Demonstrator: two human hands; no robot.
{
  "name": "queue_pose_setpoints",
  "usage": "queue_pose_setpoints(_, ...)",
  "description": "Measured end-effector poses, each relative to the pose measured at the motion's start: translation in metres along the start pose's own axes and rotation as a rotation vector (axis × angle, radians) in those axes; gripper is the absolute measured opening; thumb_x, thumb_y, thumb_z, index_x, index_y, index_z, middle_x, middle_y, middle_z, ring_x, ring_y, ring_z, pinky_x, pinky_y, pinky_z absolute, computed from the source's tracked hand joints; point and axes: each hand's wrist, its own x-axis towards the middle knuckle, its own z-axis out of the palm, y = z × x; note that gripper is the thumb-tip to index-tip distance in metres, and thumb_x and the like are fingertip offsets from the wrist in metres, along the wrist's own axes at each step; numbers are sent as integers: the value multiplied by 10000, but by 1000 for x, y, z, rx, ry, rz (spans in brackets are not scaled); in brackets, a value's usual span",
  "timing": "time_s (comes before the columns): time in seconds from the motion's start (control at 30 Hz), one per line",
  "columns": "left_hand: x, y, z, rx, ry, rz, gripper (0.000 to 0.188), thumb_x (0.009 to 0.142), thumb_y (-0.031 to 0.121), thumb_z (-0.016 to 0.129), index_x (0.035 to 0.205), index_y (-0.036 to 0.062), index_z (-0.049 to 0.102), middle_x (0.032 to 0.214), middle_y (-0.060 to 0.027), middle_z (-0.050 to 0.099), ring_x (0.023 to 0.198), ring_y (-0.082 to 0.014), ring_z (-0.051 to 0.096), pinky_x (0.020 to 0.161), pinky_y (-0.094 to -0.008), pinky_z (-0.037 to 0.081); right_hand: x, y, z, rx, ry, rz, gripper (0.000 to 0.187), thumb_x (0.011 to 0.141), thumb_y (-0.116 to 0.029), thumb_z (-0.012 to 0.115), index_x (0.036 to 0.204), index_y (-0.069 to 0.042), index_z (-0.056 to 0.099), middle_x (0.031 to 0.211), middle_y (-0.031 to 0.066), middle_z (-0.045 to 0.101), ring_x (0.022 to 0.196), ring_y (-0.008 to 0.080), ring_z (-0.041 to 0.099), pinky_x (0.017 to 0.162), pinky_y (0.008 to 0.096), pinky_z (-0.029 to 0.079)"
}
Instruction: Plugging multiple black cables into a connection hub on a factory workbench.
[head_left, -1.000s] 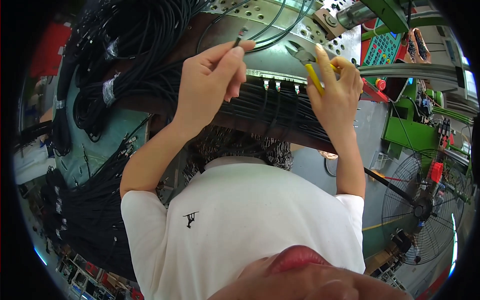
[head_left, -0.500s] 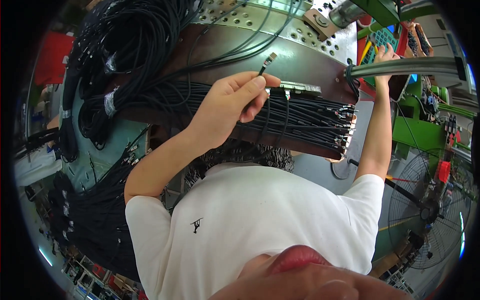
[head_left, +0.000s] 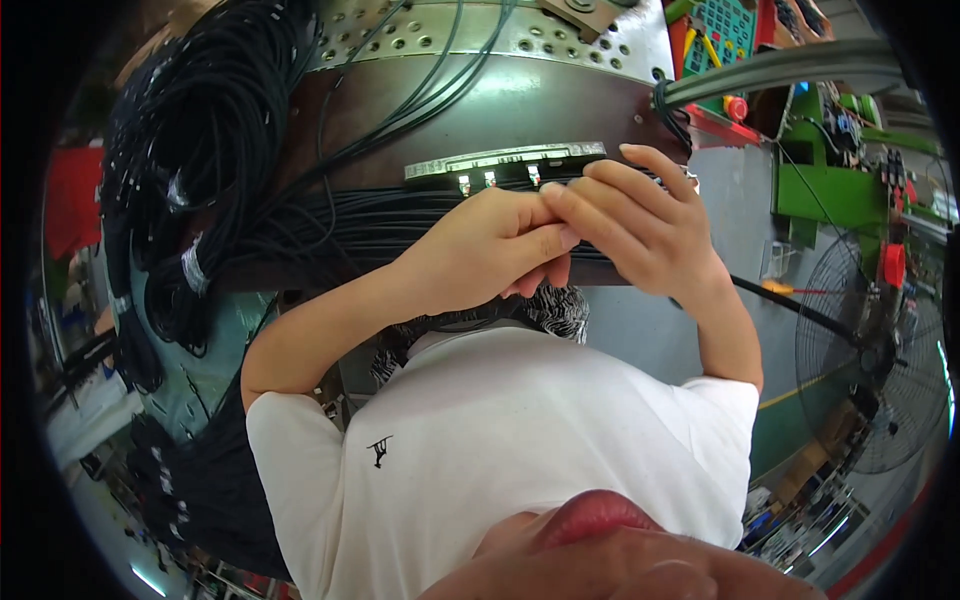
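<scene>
My left hand [head_left: 485,245] is closed in a pinch over the bundle's front edge; the cable it held half a second ago is hidden by the fingers. My right hand [head_left: 645,225] meets it, thumb and forefinger pressed together at the left fingertips, the other fingers raised. What the right fingers grip is hidden. Just beyond both hands lies a long narrow metal bar fixture [head_left: 505,158]. Three cable connectors [head_left: 534,176] with metal tips sit along its near edge. Black cables [head_left: 390,222] lie side by side beneath my left hand.
Large coils of black cable [head_left: 220,110] hang at the left, tied with clear wrap [head_left: 195,265]. A perforated metal plate [head_left: 420,40] is at the back. On the right are a green control panel [head_left: 722,35], a red button [head_left: 735,108], a grey conduit [head_left: 780,72] and a fan [head_left: 860,355].
My right hand has come from the control panel to my left hand. The left fingers have turned, and the cable's connector is no longer visible. The view has shifted right.
</scene>
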Motion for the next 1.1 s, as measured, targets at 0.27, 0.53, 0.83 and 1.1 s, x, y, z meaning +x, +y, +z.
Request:
queue_pose_setpoints(0.27, -51, -13, -29, 473, 226, 48, 227, 958, 190, 564, 973, -2, 683, 687, -98, 630, 581, -141, 573, 567, -281, 451, -19, 27, -23, -293, -6, 316, 368, 700, -31, 706, 1060, -90, 662, 997, 38, 661, 976, 276, 602, 847, 404, 467)
queue_pose_setpoints(0.53, -69, -28, -25, 565, 311, 350, 257, 940, 165, 612, 743, 0, 616, 586, -88, 561, 478, -214, 525, 468, -312, 400, 17, -27, 41, 309, 86, 24, 208, 778, -254, 723, 839, -92, 607, 725, -1, 525, 691, 171, 577, 675, 302, 457)
queue_pose_setpoints(0.83, -94, -25, -45, 543, 233, 428, 182, 872, 127, 663, 731, 13, 639, 576, -70, 554, 480, -208, 536, 460, -311, 399, -51, 31, 15, 59, 64, 190, 215, 757, -169, 715, 932, -65, 647, 916, 49, 644, 846, 233, 639, 757, 345, 481)
queue_pose_setpoints(1.1, -30, -27, -70, 1184, 587, 616, 209, 849, 174, 687, 1017, 51, 677, 948, -80, 656, 880, -268, 599, 785, -350, 482, -38, 25, 39, -23, 25, 216, 279, 747, 5, 695, 1022, -27, 664, 970, 82, 693, 901, 238, 660, 808, 325, 506)
